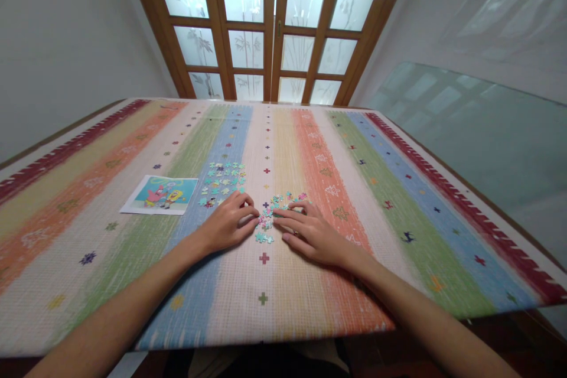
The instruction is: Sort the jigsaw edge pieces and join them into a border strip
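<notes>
Small jigsaw pieces point(267, 220) lie in a cluster on a striped cloth between my two hands. My left hand point(231, 222) rests on the cloth with its fingers curled, the tips touching pieces at the cluster's left side. My right hand point(310, 233) lies flat with fingers spread, its fingertips on the pieces from the right. I cannot tell whether either hand pinches a piece. A second spread of loose pieces point(224, 181) lies just beyond my left hand. A cartoon reference picture point(162, 194) lies flat to the left of that spread.
The striped woven cloth point(363, 201) covers a wide table. A wooden door with frosted glass panes point(270, 23) stands behind the far edge. A glass panel point(487, 142) leans along the right wall. The table's near edge runs just below my forearms.
</notes>
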Tool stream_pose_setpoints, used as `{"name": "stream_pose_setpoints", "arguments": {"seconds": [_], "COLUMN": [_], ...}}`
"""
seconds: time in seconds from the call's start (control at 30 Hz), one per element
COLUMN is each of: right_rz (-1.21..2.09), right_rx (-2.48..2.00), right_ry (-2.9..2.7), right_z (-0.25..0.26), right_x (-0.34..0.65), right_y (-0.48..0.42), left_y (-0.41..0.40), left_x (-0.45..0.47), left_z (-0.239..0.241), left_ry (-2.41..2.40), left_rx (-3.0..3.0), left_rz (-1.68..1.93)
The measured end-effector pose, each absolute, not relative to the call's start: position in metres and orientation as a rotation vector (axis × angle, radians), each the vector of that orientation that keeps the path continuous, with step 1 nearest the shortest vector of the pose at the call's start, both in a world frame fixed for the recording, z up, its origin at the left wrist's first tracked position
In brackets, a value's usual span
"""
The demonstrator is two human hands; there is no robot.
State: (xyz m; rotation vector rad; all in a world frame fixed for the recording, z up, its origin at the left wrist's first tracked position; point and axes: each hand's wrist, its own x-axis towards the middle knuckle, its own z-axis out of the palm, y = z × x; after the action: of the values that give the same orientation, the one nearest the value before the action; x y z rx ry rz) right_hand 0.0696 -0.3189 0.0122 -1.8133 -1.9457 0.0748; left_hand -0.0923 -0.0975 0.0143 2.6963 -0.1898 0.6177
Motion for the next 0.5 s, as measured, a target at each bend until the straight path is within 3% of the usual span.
{"name": "stream_pose_setpoints", "arguments": {"seconds": [0.5], "right_rz": [0.075], "right_rx": [-1.856], "right_ry": [-1.925], "right_z": [0.0102], "right_x": [0.0667], "right_y": [-0.3177], "left_y": [-0.1060], "left_x": [-0.0894], "left_z": [0.0087], "left_ry": [-0.143], "left_rx": [2.685], "left_rz": [0.650]}}
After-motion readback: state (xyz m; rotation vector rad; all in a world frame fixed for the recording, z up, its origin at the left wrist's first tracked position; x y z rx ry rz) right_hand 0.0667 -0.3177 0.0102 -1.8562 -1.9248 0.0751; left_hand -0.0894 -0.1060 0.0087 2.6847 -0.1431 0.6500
